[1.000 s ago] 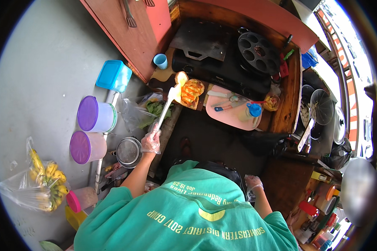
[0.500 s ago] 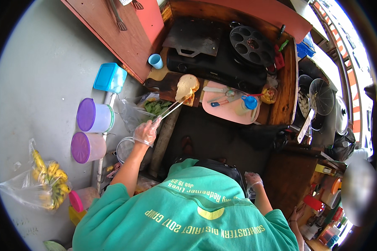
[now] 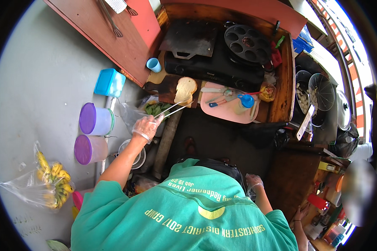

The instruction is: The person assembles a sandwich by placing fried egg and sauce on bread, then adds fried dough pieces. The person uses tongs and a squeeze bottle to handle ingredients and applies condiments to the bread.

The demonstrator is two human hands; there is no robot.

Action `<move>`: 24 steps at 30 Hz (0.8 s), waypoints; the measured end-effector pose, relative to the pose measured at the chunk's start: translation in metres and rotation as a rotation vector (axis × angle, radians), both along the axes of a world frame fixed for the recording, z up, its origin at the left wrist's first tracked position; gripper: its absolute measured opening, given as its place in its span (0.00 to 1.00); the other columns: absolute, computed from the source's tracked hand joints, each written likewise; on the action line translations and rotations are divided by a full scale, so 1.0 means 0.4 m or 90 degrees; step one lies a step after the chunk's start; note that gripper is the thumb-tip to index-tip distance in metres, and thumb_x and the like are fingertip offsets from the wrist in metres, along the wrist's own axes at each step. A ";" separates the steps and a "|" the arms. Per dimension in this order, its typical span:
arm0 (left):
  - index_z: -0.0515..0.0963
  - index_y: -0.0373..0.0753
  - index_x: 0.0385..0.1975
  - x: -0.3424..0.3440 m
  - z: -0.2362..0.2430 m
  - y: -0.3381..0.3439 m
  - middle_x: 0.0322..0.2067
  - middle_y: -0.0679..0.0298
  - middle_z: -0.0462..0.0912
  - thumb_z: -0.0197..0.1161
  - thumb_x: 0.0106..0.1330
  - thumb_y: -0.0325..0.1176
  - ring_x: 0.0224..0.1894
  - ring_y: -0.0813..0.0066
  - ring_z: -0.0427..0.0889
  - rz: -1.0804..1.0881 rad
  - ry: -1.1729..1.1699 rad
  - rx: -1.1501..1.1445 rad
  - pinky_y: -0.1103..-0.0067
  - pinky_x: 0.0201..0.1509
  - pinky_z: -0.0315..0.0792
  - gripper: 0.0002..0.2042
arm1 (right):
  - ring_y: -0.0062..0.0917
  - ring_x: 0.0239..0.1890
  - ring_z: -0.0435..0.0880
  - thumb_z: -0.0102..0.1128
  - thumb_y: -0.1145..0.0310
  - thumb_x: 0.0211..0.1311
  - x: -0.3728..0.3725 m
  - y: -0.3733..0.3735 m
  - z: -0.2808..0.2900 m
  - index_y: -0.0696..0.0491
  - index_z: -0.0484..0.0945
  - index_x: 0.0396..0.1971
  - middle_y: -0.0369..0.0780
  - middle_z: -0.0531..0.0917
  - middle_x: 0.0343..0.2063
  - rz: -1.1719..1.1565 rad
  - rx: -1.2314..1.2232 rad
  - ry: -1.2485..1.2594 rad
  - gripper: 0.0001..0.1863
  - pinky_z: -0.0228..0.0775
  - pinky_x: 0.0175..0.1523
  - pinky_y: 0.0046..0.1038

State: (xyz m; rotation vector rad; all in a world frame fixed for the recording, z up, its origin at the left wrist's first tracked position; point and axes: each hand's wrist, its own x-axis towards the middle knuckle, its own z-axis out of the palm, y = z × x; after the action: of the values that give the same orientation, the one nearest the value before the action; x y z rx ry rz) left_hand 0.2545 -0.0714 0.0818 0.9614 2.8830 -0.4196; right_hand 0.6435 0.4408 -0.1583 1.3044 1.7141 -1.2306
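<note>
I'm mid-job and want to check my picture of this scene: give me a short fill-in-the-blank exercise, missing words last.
1. The tongs, their tips at the bread slice, are in the person's ____ hand.
2. The rounded cutting board right of the bread slice is ____.
3. The two round containers have ____ lids.

Missing words: left; pink; purple.

The bread [image 3: 185, 89] lies on a board [image 3: 167, 88], left of a tray [image 3: 224, 114] and before the stove [image 3: 215, 74].

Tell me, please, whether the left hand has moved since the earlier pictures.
Yes: the left hand has moved forward, closer to the stove.
</note>
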 end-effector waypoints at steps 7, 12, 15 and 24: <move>0.73 0.65 0.68 0.009 0.083 -0.064 0.37 0.57 0.83 0.60 0.69 0.36 0.38 0.52 0.86 -0.024 -0.031 0.006 0.59 0.39 0.80 0.26 | 0.22 0.28 0.82 0.68 0.54 0.62 -0.007 0.009 -0.032 0.52 0.87 0.37 0.35 0.85 0.26 -0.009 0.045 0.071 0.15 0.74 0.35 0.29; 0.66 0.45 0.74 0.040 0.180 -0.090 0.32 0.63 0.85 0.76 0.60 0.41 0.35 0.79 0.80 0.357 -0.518 0.730 0.76 0.44 0.77 0.40 | 0.24 0.25 0.81 0.54 0.51 0.74 0.006 -0.003 -0.089 0.48 0.83 0.31 0.36 0.81 0.22 0.085 0.081 0.091 0.18 0.73 0.31 0.32; 0.73 0.46 0.67 -0.103 0.295 -0.045 0.37 0.56 0.88 0.78 0.57 0.41 0.38 0.62 0.87 0.079 -0.202 0.494 0.68 0.43 0.81 0.36 | 0.39 0.46 0.89 0.56 0.59 0.68 0.015 -0.038 -0.076 0.53 0.82 0.40 0.47 0.89 0.41 0.612 0.220 0.087 0.13 0.83 0.48 0.43; 0.88 0.50 0.39 -0.689 0.979 0.054 0.35 0.69 0.87 0.60 0.61 0.33 0.42 0.69 0.84 -0.513 0.654 0.135 0.67 0.55 0.74 0.11 | 0.32 0.34 0.89 0.64 0.52 0.67 -0.043 -0.161 -0.020 0.50 0.84 0.42 0.39 0.89 0.32 0.526 0.172 0.111 0.16 0.81 0.37 0.35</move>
State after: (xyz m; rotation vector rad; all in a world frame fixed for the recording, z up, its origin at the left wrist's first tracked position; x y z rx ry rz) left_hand -0.0209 -0.0499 0.4734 2.6007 3.1705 -0.8637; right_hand 0.6261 0.3764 -0.1663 0.4918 2.2629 -0.6471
